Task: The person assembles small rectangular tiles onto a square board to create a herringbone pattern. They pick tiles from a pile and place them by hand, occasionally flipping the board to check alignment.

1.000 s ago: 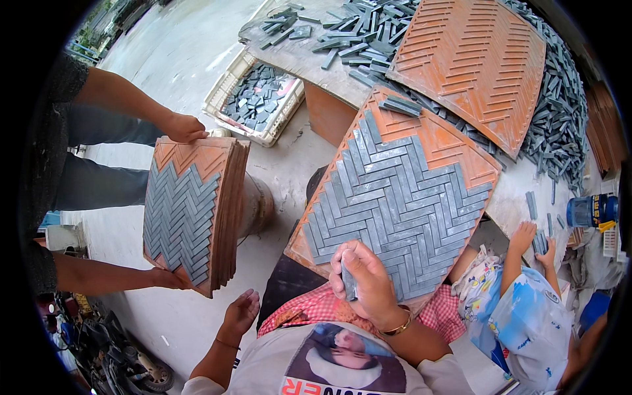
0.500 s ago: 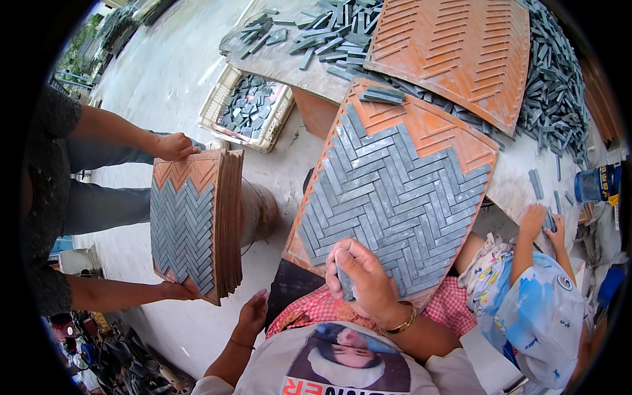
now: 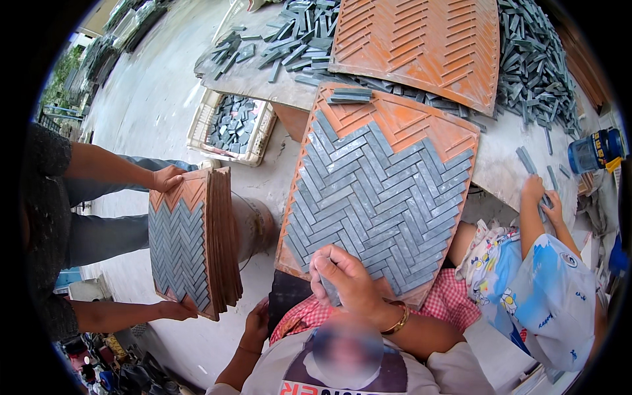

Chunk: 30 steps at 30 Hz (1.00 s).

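An orange herringbone mould board leans over my lap, most of its slots filled with narrow grey stone strips. At its near edge, my right hand is closed around a grey stone strip; whether it holds more than one, I cannot tell. A few loose strips lie stacked on the board's far left corner. My left hand hangs low beside the dark cloth at my left thigh, fingers loosely extended and partly hidden, with nothing visible in it.
On the left, another person's hands hold a stack of filled boards by a bucket. A crate of stone pieces stands beyond. The table bears heaped strips and an unfilled mould. At right, a small person's hands touch strips.
The whole view has shifted, so the scene sits further left and slightly lower. My left hand has drawn closer to my thigh. My right hand keeps its grip over the board's near edge.
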### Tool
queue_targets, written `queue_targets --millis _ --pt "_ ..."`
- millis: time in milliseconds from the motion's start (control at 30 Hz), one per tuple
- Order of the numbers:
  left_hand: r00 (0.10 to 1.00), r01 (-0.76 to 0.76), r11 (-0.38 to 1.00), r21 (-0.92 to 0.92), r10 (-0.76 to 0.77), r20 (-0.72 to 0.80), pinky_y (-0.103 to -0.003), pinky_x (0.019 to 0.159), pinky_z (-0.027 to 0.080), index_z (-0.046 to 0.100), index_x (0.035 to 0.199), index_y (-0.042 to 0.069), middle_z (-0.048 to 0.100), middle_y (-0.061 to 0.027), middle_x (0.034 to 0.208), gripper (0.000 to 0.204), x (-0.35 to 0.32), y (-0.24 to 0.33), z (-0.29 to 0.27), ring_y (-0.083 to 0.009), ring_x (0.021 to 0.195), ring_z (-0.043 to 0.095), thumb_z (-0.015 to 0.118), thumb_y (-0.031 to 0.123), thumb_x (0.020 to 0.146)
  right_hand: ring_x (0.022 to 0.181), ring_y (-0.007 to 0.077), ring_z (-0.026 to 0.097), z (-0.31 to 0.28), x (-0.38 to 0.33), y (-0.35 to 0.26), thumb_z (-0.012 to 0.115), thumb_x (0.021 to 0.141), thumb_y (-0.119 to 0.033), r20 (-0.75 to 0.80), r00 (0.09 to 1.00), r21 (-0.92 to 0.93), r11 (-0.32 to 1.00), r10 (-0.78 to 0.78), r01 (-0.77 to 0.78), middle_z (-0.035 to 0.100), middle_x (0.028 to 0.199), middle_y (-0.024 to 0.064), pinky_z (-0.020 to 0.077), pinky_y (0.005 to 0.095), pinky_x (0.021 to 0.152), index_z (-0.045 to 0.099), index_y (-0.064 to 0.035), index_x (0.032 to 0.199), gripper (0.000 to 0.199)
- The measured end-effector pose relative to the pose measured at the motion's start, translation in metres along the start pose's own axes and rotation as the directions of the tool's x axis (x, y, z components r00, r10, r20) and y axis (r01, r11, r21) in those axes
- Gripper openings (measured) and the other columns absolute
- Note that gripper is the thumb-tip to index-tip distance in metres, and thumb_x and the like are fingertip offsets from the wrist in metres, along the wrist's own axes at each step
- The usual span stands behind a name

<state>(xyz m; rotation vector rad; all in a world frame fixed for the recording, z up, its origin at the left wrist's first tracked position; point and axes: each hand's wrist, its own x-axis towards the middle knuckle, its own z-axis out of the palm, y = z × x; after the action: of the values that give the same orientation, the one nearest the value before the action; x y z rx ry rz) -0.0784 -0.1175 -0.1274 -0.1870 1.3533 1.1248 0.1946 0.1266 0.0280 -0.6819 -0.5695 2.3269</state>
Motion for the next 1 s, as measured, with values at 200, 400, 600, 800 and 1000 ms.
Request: queue_targets --millis 200,400,600,800,1000 --pt "0.992 -0.125 0.949 0.289 0.124 0.025 -0.028 0.095 0.038 0.039 0.128 -0.004 0.050 -0.0127 0.123 0.043 -0.005 -0.005 -0.010 -0.0203 0.112 0.048 0.046 0.012 0.089 0.059 0.0096 0.049 0.000 0.000 0.001 0.044 0.094 -0.022 0.004 1.000 -0.006 1.000 -0.015 0.015 0.047 0.077 0.0030 0.0401 0.0219 0.047 0.046 -0.0047 0.089 0.019" --pt "0.973 -0.034 0.993 -0.110 0.008 -0.230 -0.028 0.088 0.043 0.038 0.129 -0.001 0.050 -0.0132 0.119 0.043 -0.008 -0.001 -0.012 -0.0200 0.107 0.050 0.048 0.009 0.088 0.059 0.0100 0.049 -0.002 0.001 0.001 0.045 0.094 -0.023 -0.008 1.000 0.015 1.000 0.004 -0.004 0.047 0.077 0.0029 0.0402 0.0225 0.048 0.046 -0.0047 0.090 0.019" --pt "0.946 -0.189 0.860 -0.475 0.030 -0.322 -0.030 0.084 0.046 0.037 0.127 0.004 0.051 -0.0111 0.115 0.040 -0.013 0.008 -0.026 -0.0193 0.104 0.053 0.043 0.000 0.087 0.059 0.0084 0.048 0.001 -0.001 -0.002 0.046 0.094 -0.025 -0.030 0.999 0.017 0.999 0.030 -0.029 0.046 0.075 0.0019 0.0395 0.0210 0.047 0.046 -0.0051 0.088 0.020" --pt "0.887 -0.321 0.860 -0.396 0.126 -0.445 -0.028 0.082 0.046 0.035 0.130 0.006 0.050 -0.0091 0.117 0.043 -0.031 0.014 -0.042 -0.0157 0.102 0.052 0.044 0.001 0.088 0.058 0.0089 0.047 0.006 -0.001 -0.003 0.045 0.094 -0.025 -0.030 0.999 -0.014 1.000 0.028 -0.028 0.046 0.075 0.0021 0.0395 0.0216 0.047 0.046 -0.0051 0.088 0.021" --pt "0.827 -0.482 0.808 -0.339 0.291 -0.481 -0.028 0.077 0.048 0.052 0.109 0.008 0.058 -0.0060 0.102 0.026 -0.041 0.037 -0.042 -0.0163 0.090 0.056 0.045 -0.001 0.086 0.058 0.0093 0.047 0.005 -0.001 -0.001 0.045 0.094 -0.026 -0.027 0.999 -0.014 0.999 0.029 -0.030 0.047 0.075 0.0024 0.0393 0.0216 0.047 0.046 -0.0053 0.089 0.021"
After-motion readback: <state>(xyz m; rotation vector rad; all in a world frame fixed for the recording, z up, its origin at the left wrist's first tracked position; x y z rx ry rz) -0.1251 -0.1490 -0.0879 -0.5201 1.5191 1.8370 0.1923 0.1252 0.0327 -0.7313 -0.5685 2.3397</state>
